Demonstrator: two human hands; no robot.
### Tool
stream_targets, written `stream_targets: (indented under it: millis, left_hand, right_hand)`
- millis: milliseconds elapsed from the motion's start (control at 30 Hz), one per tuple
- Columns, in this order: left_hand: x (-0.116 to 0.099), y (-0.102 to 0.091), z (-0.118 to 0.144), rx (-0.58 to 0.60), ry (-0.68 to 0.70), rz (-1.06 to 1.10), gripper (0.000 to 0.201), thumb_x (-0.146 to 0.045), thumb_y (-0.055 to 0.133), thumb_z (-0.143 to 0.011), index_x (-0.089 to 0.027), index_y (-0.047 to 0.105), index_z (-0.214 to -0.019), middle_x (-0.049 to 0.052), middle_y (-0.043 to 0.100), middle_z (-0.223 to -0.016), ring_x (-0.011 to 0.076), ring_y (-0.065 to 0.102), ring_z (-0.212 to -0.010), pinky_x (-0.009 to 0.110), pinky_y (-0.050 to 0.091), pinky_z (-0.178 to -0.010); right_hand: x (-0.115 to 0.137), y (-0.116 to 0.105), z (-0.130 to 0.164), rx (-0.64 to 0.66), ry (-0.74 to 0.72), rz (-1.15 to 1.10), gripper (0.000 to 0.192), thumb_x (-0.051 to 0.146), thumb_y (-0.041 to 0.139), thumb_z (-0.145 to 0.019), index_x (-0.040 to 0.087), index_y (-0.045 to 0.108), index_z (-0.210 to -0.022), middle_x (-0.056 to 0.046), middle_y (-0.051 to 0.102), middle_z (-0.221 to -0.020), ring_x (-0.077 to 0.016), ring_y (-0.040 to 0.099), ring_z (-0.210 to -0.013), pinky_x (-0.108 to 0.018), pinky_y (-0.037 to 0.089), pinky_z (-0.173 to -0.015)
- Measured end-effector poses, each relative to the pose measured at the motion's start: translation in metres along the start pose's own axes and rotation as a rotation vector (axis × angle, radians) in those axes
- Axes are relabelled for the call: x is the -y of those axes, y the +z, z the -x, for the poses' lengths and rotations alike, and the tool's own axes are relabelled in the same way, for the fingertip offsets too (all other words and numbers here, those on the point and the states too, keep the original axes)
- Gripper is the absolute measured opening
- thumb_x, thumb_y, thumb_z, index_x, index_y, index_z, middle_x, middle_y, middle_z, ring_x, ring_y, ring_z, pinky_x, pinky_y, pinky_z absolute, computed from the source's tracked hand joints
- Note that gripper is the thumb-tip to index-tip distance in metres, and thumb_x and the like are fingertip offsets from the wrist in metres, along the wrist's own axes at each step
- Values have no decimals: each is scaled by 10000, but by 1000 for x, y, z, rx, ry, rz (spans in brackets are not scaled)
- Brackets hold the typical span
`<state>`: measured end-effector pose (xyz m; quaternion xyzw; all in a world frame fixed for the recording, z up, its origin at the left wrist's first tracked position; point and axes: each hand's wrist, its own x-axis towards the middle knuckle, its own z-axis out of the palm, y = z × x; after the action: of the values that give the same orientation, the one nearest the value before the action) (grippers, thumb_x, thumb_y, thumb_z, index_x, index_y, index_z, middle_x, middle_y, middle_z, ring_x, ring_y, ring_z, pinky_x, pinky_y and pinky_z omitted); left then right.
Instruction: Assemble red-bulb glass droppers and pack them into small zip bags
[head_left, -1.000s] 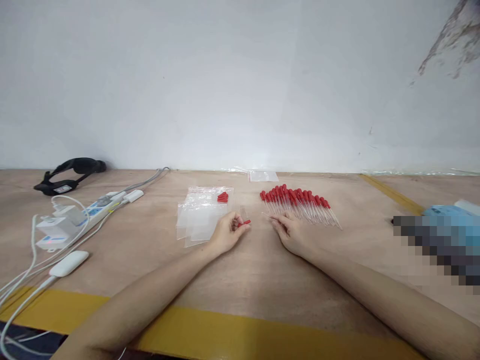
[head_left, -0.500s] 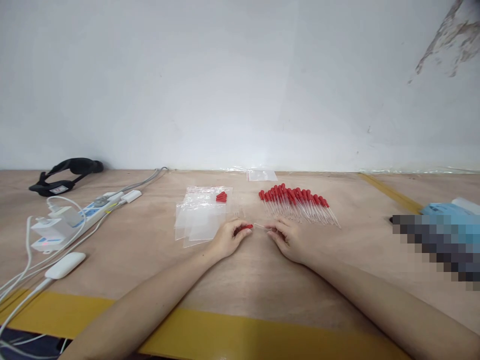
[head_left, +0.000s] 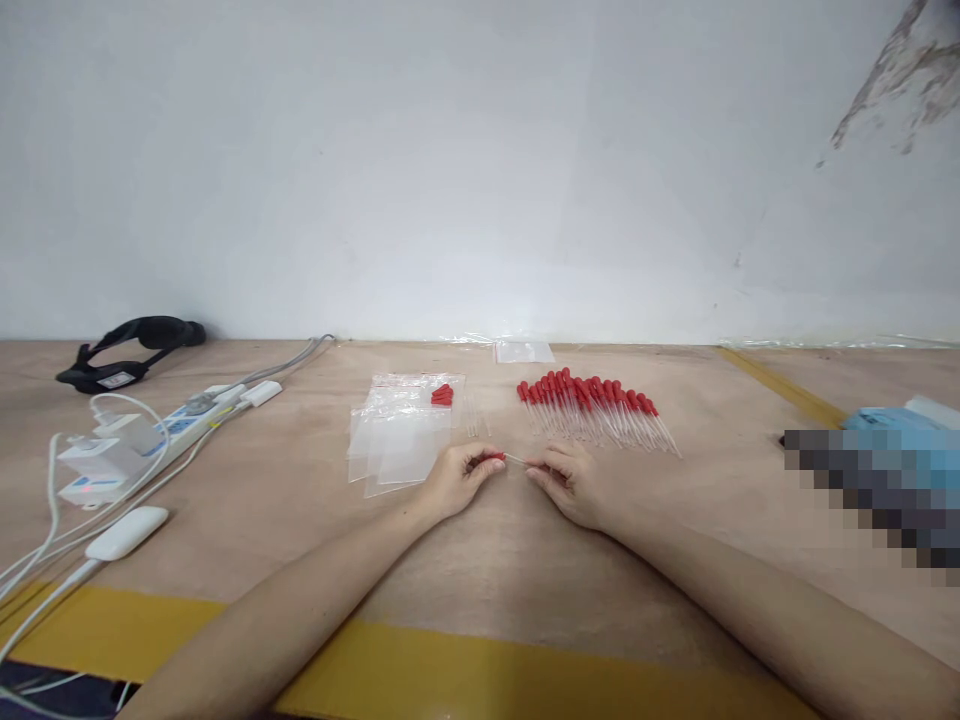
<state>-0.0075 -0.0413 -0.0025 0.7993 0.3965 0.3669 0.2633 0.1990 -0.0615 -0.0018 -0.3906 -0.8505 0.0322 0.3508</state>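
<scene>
My left hand (head_left: 463, 475) pinches a red rubber dropper bulb (head_left: 498, 456), most of it hidden by the fingers. From the bulb's open end a thin clear dropper tube (head_left: 515, 460) runs to my right hand (head_left: 568, 482), which has its fingertips closed on the other end. Tube and bulb meet in line. Beyond my right hand lies a row of droppers with red bulbs (head_left: 592, 390), their clear tubes pointing toward me. Several loose red bulbs (head_left: 442, 395) rest on clear plastic bags (head_left: 405, 440) beyond my left hand. A few loose clear tubes (head_left: 472, 415) lie beside the bags.
A power strip (head_left: 176, 430) with white chargers and cables occupies the left side. Behind it sits a black strap-like headset (head_left: 131, 355). Another small plastic bag (head_left: 524, 351) lies by the wall. At the right are a blue cloth-like item (head_left: 892, 418) and a pixelated dark shape.
The tube in my right hand has come to the bulb in my left, closing the small gap between them. My right hand has shifted slightly left.
</scene>
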Motion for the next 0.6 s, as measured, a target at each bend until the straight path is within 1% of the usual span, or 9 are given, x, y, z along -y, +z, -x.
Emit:
stream_targets:
  millis: [167, 367, 467, 533, 600]
  left_hand:
    - [-3, -3, 1, 31, 66, -25, 191, -300, 505, -830, -168, 642, -848, 18, 648, -793, 135, 582, -738, 228, 439, -685]
    - [-6, -6, 3, 151, 141, -64, 196, -281, 480, -850, -176, 645, -854, 25, 640, -800, 134, 574, -757, 235, 432, -710]
    - [-8, -7, 4, 191, 162, -81, 204, -281, 472, -854, -171, 644, -836, 28, 637, -810, 132, 572, -758, 235, 428, -715]
    - [-9, -6, 5, 182, 156, -99, 208, -286, 470, -853, -170, 642, -833, 27, 630, -798, 134, 567, -756, 236, 427, -709]
    - [-10, -5, 5, 133, 119, -113, 208, -300, 472, -849, -172, 636, -845, 23, 623, -786, 135, 562, -745, 235, 427, -689]
  right_hand:
    - [5, -10, -2, 82, -14, 24, 217, 294, 440, -858, 210, 639, -875, -23, 615, -746, -125, 516, -656, -292, 342, -669]
    - [0, -18, -5, 226, -29, 106, 225, 296, 426, -865, 223, 639, -851, -16, 626, -775, -121, 488, -639, -304, 301, -680]
    - [-3, -20, -6, 260, -68, 130, 268, 308, 389, -882, 229, 641, -842, -16, 630, -807, -115, 477, -641, -315, 289, -697]
    - [-3, -22, -7, 252, -80, 169, 284, 317, 379, -884, 229, 646, -839, -19, 629, -803, -120, 478, -648, -321, 282, -698]
    - [0, -22, -7, 222, -60, 215, 288, 324, 379, -881, 235, 651, -842, -20, 629, -792, -126, 475, -643, -325, 278, -690]
